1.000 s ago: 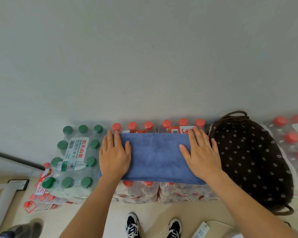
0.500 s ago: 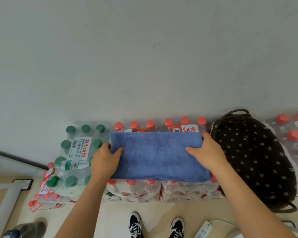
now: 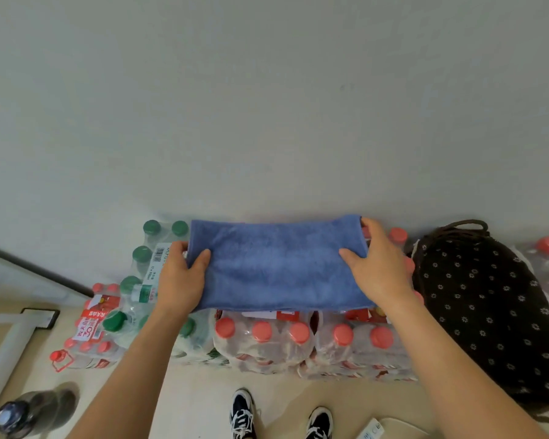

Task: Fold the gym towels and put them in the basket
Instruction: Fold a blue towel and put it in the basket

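We see the left hand closed in a grip on the left end of the folded blue towel, thumb on top and fingers under, while the right hand pinches the right end the same way. The towel is stretched flat between them just above the shrink-wrapped packs of red-capped water bottles against the grey wall. Green-capped bottles stand to the left, and a dark flower-print bag sits just right.
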Motion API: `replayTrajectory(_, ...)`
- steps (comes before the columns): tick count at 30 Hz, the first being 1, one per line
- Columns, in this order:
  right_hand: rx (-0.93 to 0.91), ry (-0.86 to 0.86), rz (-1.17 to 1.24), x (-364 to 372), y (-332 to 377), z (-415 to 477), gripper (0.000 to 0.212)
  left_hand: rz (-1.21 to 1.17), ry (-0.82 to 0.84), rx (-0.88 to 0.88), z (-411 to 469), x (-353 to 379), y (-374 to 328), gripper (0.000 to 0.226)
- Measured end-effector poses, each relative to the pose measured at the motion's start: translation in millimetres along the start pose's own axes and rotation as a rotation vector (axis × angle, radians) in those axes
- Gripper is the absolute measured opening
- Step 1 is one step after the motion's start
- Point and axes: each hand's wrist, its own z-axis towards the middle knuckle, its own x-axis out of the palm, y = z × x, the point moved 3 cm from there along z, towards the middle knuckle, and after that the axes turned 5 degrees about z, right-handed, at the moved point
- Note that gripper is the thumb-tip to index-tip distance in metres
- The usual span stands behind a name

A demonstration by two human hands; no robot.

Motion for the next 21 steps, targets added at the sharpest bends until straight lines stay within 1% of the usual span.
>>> replayTrajectory(2,-0.062,-0.005,0.016,20.9,13.8,-2.3,0.052,0.030,-0.031,-0.013,8.5,-17.0,11.5,0.025)
replayTrajectory(4,-0.098,-0.001,-0.054,44.2,20.0,-3.9,0.052,0.110,-0.032,-0.041,14.7,-32.0,29.1,0.027)
replayTrajectory(7,-0.132,-0.057,-0.452,75.0,32.0,-9.0,0.065,0.230,0.021,-0.078,20.6,-44.6,51.6,0.030)
replayTrajectory(8,-0.197,-0.082,-0.494,86.3,42.5,-13.1,0.067,0.246,0.036,-0.079,22.0,-46.0,54.9,0.030)
replayTrajectory(9,-0.292,-0.089,-0.470,100.3,55.8,-19.0,0.065,0.253,0.044,-0.075,23.3,-46.4,56.9,0.029)
replayTrajectory(11,-0.479,-0.033,-0.417,136.7,82.8,-35.4,0.059,0.257,0.049,-0.062,24.7,-46.0,58.3,0.026)
replayTrajectory(12,-0.523,0.019,-0.418,157.3,91.3,-42.8,0.059,0.250,0.054,-0.059,25.1,-46.3,59.3,0.023)
replayTrajectory(13,-0.528,0.065,-0.434,176.2,96.3,-47.7,0.061,0.241,0.061,-0.059,25.4,-47.0,60.8,0.022)
replayTrajectory(15,-0.451,0.165,-0.520,201.6,93.0,-50.9,0.064,0.209,0.083,-0.066,25.5,-48.4,63.3,0.020)
replayTrajectory(16,-0.428,0.189,-0.576,210.9,88.0,-51.5,0.065,0.179,0.097,-0.076,25.4,-51.4,64.4,0.020)
replayTrajectory(18,-0.419,0.195,-0.632,217.7,78.2,-50.0,0.066,0.090,0.125,-0.092,24.2,-52.6,61.7,0.018)
replayTrajectory(21,-0.421,0.190,-0.623,215.6,79.1,-50.3,0.065,-0.078,0.140,-0.137,20.5,-53.9,47.7,0.015)
